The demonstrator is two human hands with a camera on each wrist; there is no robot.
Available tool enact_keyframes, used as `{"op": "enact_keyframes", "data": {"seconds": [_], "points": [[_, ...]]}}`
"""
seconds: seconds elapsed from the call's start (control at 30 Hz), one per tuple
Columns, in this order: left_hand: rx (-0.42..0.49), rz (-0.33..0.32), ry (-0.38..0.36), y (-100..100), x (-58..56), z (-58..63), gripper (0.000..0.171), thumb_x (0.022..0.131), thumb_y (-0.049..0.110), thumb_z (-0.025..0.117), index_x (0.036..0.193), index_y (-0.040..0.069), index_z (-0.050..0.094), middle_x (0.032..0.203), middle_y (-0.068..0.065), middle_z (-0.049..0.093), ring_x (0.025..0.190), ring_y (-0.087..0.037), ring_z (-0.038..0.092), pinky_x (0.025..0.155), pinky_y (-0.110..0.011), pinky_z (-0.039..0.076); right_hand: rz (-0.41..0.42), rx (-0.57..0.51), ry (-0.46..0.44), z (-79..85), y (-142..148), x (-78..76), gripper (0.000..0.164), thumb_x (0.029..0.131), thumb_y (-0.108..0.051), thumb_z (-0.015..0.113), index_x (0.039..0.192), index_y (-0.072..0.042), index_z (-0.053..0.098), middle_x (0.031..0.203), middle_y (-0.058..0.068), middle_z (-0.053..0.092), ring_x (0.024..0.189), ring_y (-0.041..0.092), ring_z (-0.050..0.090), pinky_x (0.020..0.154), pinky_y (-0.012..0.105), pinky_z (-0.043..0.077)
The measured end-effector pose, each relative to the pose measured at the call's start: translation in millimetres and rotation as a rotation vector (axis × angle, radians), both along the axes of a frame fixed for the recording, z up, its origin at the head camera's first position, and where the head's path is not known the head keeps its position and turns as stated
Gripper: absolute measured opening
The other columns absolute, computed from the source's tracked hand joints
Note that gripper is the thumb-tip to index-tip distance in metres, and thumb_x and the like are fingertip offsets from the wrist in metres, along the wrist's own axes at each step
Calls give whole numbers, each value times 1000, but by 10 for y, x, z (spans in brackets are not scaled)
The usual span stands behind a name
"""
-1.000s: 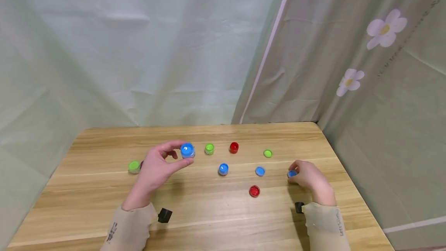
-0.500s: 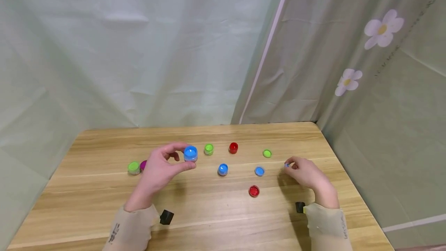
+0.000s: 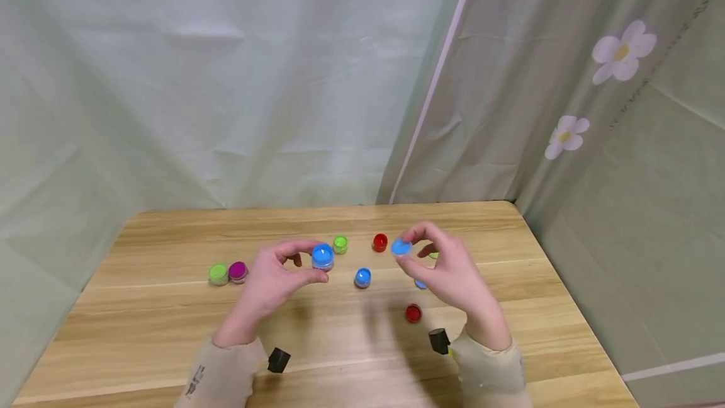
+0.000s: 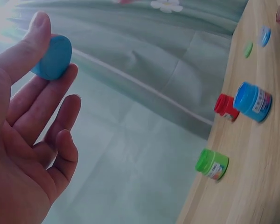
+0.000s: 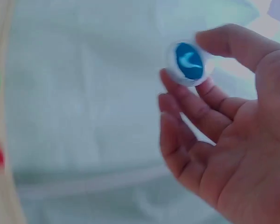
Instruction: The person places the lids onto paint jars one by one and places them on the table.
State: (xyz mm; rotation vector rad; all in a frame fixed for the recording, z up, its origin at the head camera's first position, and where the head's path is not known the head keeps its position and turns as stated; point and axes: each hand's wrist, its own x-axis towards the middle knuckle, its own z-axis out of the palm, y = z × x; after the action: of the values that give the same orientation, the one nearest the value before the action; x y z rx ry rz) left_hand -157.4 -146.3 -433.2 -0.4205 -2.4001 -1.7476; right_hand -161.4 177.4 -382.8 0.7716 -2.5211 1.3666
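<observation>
My left hand [image 3: 274, 279] holds a small jar of blue paint [image 3: 323, 257] above the table, between thumb and fingers. Its uncovered top faces up in the head view; the left wrist view shows the jar's blue round base or side [image 4: 56, 58] pinched by the thumb. Opposite it, my right hand [image 3: 447, 272] pinches a blue lid [image 3: 401, 247] by its edge, raised and apart from the jar. In the right wrist view that lid [image 5: 189, 63] shows a glossy blue paint-smeared inside with a pale rim.
Uncovered blue [image 3: 362, 278], green [image 3: 340, 245] and red [image 3: 380, 243] paint jars stand mid-table. A red lid [image 3: 413, 313], a blue lid [image 3: 420, 283] and a green lid [image 3: 433, 255] lie at right, the last two partly hidden. Green [image 3: 218, 274] and purple [image 3: 238, 272] jars stand left.
My right hand has lifted the blue lid off the right side of the table and carried it left. The left hand has shifted slightly right and nearer with the blue jar.
</observation>
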Motion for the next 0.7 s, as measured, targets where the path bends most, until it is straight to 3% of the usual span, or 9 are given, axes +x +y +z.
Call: {"op": "enact_keyframes", "data": {"seconds": [0.17,0.27,0.43,0.6,0.7], "points": [[9,-47,37,85,20,-6,41,77,13,98,115,17,83,107,8,78,96,-22,65,81,-41,51,233,-150,220,68,-425,54,41,97,-4,76,136,-11,70,123,4,72,106,19,64,86,37,56],[19,-89,50,139,36,1,41,79,12,97,117,18,83,109,8,78,98,-24,66,81,-41,51,294,-169,254,55,-584,73,40,96,-2,77,135,-10,72,126,5,71,109,19,64,86,36,54],[41,-119,56,193,70,18,40,81,10,95,118,19,83,110,7,77,98,-23,66,81,-40,50,293,-110,203,19,-687,91,37,95,-10,83,131,-14,74,131,-1,69,120,17,62,86,35,56],[54,-141,47,225,93,23,37,82,10,94,117,18,83,105,5,75,98,-28,65,81,-41,48,262,-55,150,-11,-697,86,44,90,-16,89,131,-17,74,130,-4,65,122,15,59,88,36,55],[57,-146,57,235,97,24,40,81,8,95,118,17,83,103,5,75,96,-28,65,80,-41,47,254,-17,124,-23,-692,80,42,92,-17,86,132,-19,74,130,-7,64,123,14,56,91,37,54]]}}
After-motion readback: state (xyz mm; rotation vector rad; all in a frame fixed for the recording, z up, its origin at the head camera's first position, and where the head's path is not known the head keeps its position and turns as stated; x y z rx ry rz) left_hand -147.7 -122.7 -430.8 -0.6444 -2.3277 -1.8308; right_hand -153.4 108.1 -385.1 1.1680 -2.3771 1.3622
